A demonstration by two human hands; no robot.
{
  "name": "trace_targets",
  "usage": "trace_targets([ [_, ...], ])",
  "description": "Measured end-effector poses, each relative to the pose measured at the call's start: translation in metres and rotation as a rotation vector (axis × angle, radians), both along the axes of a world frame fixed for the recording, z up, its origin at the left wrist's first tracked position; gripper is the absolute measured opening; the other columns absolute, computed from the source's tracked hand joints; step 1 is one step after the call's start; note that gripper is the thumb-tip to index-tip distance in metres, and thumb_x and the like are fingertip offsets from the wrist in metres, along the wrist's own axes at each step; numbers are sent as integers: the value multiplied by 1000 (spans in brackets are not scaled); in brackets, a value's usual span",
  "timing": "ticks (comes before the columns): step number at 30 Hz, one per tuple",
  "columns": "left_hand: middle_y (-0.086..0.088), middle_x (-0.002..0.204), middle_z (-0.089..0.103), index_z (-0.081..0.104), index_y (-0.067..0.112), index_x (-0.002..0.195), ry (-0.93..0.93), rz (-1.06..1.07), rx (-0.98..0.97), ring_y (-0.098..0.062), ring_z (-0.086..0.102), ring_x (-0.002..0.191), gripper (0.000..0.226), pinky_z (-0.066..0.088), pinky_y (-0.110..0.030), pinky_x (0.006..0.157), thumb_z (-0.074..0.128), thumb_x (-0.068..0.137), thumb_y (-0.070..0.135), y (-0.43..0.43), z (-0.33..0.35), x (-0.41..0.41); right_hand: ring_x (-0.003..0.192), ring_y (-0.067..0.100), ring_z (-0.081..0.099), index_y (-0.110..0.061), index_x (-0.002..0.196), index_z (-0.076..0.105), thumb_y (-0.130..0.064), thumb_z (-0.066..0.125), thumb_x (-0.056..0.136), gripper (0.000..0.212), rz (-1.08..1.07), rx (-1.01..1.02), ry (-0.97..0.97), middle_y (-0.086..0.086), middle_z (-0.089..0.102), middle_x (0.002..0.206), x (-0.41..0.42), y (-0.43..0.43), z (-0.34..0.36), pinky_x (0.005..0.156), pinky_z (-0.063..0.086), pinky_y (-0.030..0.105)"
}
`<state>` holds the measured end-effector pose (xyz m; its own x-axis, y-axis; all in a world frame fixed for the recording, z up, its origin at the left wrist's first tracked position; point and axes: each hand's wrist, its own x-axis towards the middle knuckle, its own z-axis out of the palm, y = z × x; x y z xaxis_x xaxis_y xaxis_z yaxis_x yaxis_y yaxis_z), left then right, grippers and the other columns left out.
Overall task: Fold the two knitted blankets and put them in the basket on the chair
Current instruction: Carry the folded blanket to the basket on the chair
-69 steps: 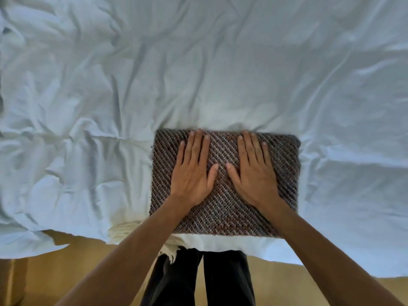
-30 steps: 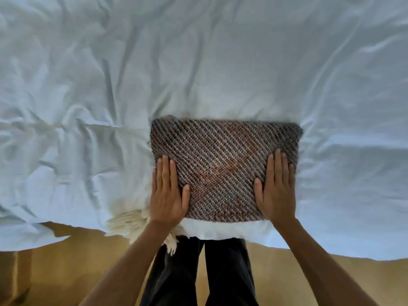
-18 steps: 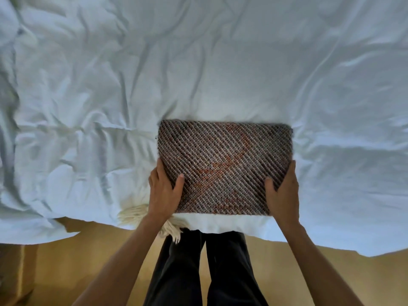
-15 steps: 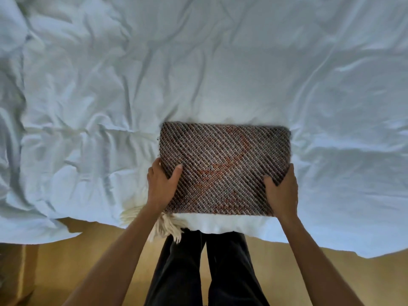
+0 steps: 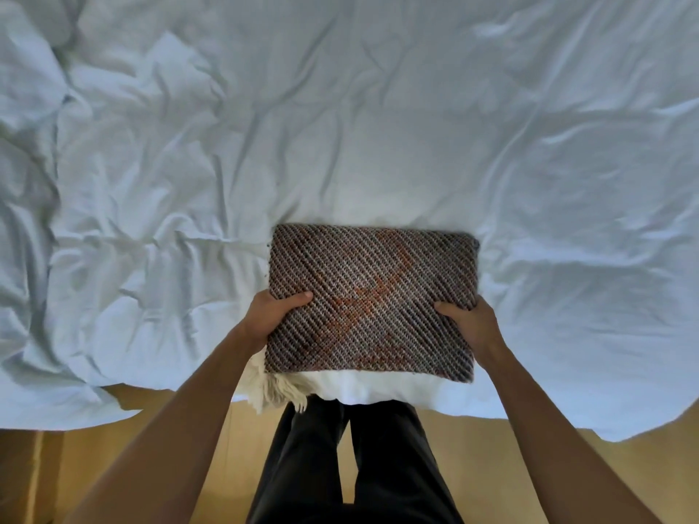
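Head-camera view, looking down over the edge of a bed covered by a wrinkled white sheet [image 5: 340,126]: a brown-and-grey diagonally knitted blanket [image 5: 372,300], folded into a compact rectangle, lies stacked on a cream-white fringed knitted blanket [image 5: 280,389] right at the near edge of the bed.

A couple of seconds ago both palms lay flat on top of the brown bundle, pressing it smooth. Since then the hands have slid out to its short sides and closed. Now the left hand [image 5: 270,315] is clamped on the left edge, thumb on top and the other fingers tucked underneath and hidden. The right hand [image 5: 471,321] grips the right edge the same way, thumb lying on the knit.

The near edge of the brown blanket looks slightly raised, and the cream fringe hangs off the mattress beside the left wrist. Whether the fingers underneath have gathered the cream blanket too, or only the brown one, cannot be told.

The shift from pressing to gripping suggests the folding is finished and the carry is starting. Neither basket nor chair is in view, so the person will likely have to turn away from the bed. The main risk is the soft stack sagging in the middle or the lower blanket slipping free, since support sits only at the two ends.
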<state>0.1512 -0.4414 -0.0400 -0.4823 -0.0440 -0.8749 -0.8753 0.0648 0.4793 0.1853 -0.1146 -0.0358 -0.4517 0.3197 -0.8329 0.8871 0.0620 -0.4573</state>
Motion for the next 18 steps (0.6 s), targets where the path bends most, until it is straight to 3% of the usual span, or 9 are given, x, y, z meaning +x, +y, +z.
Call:
trace_targets([
  [6,-9,106,70,64,11,102,23,-49,75,-26,68,97,29,55,-37,83,75,76,15,1,42,-11,96,26,63,-12,124,53,-27,77,71,61,-20,-9,62,8,64,116,1,-8,36,90,51,47],
  [10,-10,108,70,63,9,110,81,-120,83,-26,67,98,38,53,-40,89,76,75,19,-4,73,-21,98,26,63,-13,126,52,-27,77,73,61,-57,-23,123,8,64,116,12,-8,70,90,52,48],
  [15,-4,105,72,65,16,107,180,-240,133,-20,70,93,43,56,-32,78,79,68,31,-11,113,-33,94,22,63,-11,123,52,-27,77,74,58,-111,34,199,7,64,114,32,-14,120,82,52,37],
  [18,-1,104,72,64,18,110,225,-320,146,-17,70,93,40,55,-29,77,77,73,29,-17,134,-34,97,25,62,-10,124,51,-27,77,73,59,-176,97,233,7,63,114,52,-27,149,87,51,42],
])
